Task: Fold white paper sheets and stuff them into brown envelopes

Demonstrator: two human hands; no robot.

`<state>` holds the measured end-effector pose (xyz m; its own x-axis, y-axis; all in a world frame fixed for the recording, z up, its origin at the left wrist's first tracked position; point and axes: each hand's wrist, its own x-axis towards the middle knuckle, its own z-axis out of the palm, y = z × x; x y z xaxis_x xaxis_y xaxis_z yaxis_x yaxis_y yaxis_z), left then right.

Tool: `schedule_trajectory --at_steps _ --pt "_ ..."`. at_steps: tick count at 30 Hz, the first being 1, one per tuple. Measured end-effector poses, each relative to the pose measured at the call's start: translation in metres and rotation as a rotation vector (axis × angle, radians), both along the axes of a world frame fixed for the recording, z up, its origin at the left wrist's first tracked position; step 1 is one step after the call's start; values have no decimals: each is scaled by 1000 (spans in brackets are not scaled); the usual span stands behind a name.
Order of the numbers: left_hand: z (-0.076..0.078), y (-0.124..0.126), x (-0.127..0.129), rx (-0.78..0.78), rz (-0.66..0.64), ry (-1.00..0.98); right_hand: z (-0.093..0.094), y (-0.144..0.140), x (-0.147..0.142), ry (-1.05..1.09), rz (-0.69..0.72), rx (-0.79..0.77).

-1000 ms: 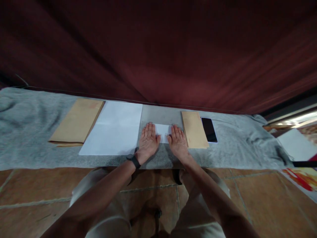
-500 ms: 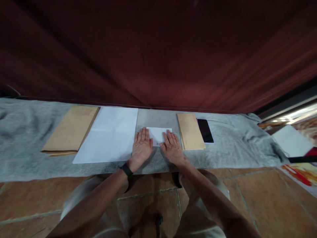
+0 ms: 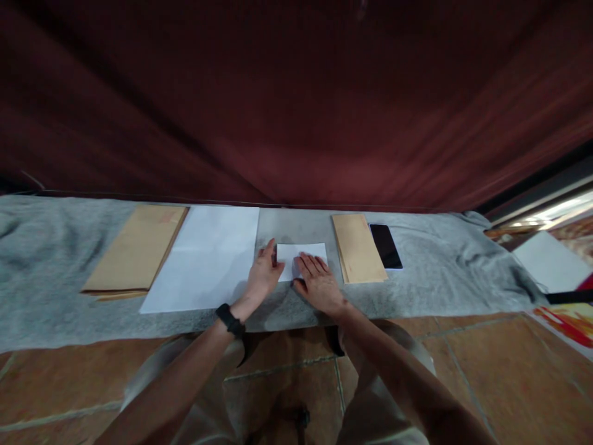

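The folded white paper point(image 3: 303, 256) lies flat on the grey-covered surface point(image 3: 440, 272), and it serves here as the landmark. The right hand point(image 3: 319, 285) rests palm down on the near right part of that paper, fingers point(image 3: 309, 264) stretched out flat and close together, pressing on the sheet without gripping it. The left hand point(image 3: 262, 278) sits just left of the paper, turned partly on edge, fingers loosely extended; its fingertips touch the paper's left edge near the far corner, and whether they pinch that edge cannot be told. A black watch point(image 3: 229, 319) is on the left wrist.

Left of the paper, just past the left hand, lies a large white sheet point(image 3: 206, 256), and further left, touching that sheet, a stack of brown envelopes point(image 3: 136, 250). Right of the paper, close but apart, lies a narrow brown envelope point(image 3: 357, 247), with a dark phone point(image 3: 385, 245) just beyond it. Behind the paper hangs a dark red curtain point(image 3: 296, 105). Nearer the person than the paper, the tiled floor point(image 3: 486, 371) shows below the surface
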<state>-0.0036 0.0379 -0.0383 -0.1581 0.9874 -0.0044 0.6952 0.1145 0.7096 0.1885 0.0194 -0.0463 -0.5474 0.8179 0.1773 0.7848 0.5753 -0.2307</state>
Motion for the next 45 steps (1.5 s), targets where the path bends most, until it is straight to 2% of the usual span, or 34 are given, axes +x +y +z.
schedule_trajectory --at_steps 5,10,14,16,19,21,23,26,28,30,32,34,37,43,45 --pt "1 9 -6 -81 35 -113 4 2 -2 -32 31 10" --pt "3 9 -7 -122 56 -491 6 2 -1 -22 42 18" --pt "19 4 2 -89 4 -771 12 1 -2 76 -17 -3" --pt "29 2 5 -59 -32 -885 18 4 0 224 -51 -49" --pt "37 3 6 -37 8 -990 28 13 1 643 -140 -216" --pt "35 3 7 -78 46 -990 32 18 0 960 -228 -369" --pt "28 2 9 -133 34 -963 33 21 -4 1182 -279 -497" --pt "17 1 12 -163 -19 -941 28 19 -8 1312 -273 -635" --pt "12 2 11 -133 4 -940 22 16 -8 1376 -302 -723" --pt "11 6 6 -87 30 -905 14 15 -4 1448 -372 -814" --pt "12 12 -3 -45 0 -824 6 18 4 1484 -459 -871" --pt "12 18 -12 -24 -55 -724 -2 24 16 1449 -516 -853" --pt "10 25 -20 -26 -93 -579 -9 33 31 1231 -516 -713" --pt "4 27 -18 -12 -161 -362 -6 25 31 571 -394 -146" --pt "2 27 -16 40 -181 -310 -3 18 25 407 -326 -39"
